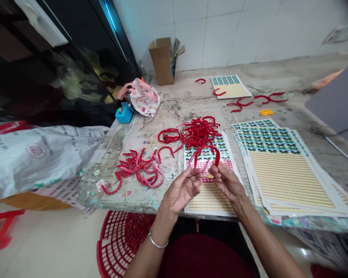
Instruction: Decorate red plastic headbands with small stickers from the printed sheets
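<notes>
Right now the person is sitting at the worn table (278, 73) and holding one red headband (206, 151) up between both hands. The left hand (182, 190) is pinching the band's left end with its fingertips closed on it, a silver bangle (157, 242) sitting on that wrist. The right hand (226, 180) is gripping the band's right end the same way, so the arch is standing upward just above a sticker sheet (210, 197) lying under the hands. Just beyond the held band, a tangled pile of red headbands (201, 130) is resting on the top of that sheet. Another heap of red headbands (139, 168) is lying to the left on the table. A stack of sticker sheets (287, 170) is spreading out on the right, and a red basket (118, 243) is standing on the floor below.
</notes>
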Tool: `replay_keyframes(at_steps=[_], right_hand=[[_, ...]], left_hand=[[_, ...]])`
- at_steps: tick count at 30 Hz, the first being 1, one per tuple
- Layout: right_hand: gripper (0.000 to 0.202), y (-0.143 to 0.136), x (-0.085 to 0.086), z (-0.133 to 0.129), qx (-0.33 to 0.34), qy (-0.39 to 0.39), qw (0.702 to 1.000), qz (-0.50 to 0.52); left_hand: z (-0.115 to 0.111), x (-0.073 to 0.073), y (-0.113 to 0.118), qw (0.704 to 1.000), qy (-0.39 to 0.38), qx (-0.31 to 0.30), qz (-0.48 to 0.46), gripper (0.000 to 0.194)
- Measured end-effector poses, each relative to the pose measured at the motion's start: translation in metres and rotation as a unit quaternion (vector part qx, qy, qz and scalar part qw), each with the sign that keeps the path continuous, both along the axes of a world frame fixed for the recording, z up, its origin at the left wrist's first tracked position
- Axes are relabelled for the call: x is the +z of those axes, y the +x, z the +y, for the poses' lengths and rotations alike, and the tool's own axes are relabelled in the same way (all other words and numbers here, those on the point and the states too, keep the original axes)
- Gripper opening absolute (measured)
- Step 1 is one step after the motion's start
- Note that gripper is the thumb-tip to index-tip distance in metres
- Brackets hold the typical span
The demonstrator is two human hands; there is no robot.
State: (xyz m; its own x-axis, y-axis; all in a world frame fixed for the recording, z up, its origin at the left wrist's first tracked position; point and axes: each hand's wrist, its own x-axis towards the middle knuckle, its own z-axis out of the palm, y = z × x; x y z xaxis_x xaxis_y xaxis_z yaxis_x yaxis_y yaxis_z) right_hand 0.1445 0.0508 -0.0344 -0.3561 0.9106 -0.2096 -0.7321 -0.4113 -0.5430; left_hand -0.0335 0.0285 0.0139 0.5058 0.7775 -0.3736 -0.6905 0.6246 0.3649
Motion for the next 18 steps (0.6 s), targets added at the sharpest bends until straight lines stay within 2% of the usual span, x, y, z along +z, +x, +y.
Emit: replay_keyframes(at_steps=[5, 7, 8, 9, 10, 12, 14, 15, 16, 18], right_hand=[[0.017, -0.003, 0.002, 0.002, 0.009, 0.031, 0.997, -0.073], [0.022, 0.000, 0.003, 0.004, 0.015, 0.071, 0.983, -0.169], [0.024, 0.003, 0.003, 0.005, 0.010, 0.104, 0.964, -0.243], [0.025, 0.005, 0.002, 0.006, -0.004, 0.147, 0.932, -0.330], [0.025, 0.008, 0.001, 0.006, -0.027, 0.200, 0.883, -0.423], [0.022, 0.014, -0.006, 0.004, -0.069, 0.309, 0.745, -0.587], [0.018, 0.016, -0.017, 0.001, -0.065, 0.382, 0.617, -0.685], [0.017, 0.016, -0.023, -0.001, -0.050, 0.402, 0.573, -0.712], [0.017, 0.016, -0.029, -0.003, -0.039, 0.412, 0.545, -0.729], [0.015, 0.015, -0.038, -0.006, -0.032, 0.415, 0.523, -0.744]], left_hand=[[0.005, 0.003, 0.003, 1.000, 0.013, 0.005, -0.017, 0.011], [0.005, 0.006, 0.003, 0.999, 0.037, 0.015, 0.019, 0.008], [0.005, 0.006, 0.003, 0.996, 0.057, 0.036, 0.052, 0.008], [0.004, 0.006, 0.002, 0.990, 0.081, 0.067, 0.095, 0.009], [0.004, 0.005, 0.000, 0.978, 0.107, 0.106, 0.146, 0.010], [0.002, -0.002, -0.004, 0.939, 0.149, 0.180, 0.252, 0.013], [-0.001, -0.016, -0.007, 0.896, 0.171, 0.226, 0.343, 0.016], [-0.004, -0.024, -0.008, 0.878, 0.175, 0.233, 0.379, 0.017], [-0.007, -0.033, -0.007, 0.863, 0.176, 0.234, 0.412, 0.017], [-0.013, -0.050, -0.004, 0.837, 0.173, 0.217, 0.472, 0.018]])
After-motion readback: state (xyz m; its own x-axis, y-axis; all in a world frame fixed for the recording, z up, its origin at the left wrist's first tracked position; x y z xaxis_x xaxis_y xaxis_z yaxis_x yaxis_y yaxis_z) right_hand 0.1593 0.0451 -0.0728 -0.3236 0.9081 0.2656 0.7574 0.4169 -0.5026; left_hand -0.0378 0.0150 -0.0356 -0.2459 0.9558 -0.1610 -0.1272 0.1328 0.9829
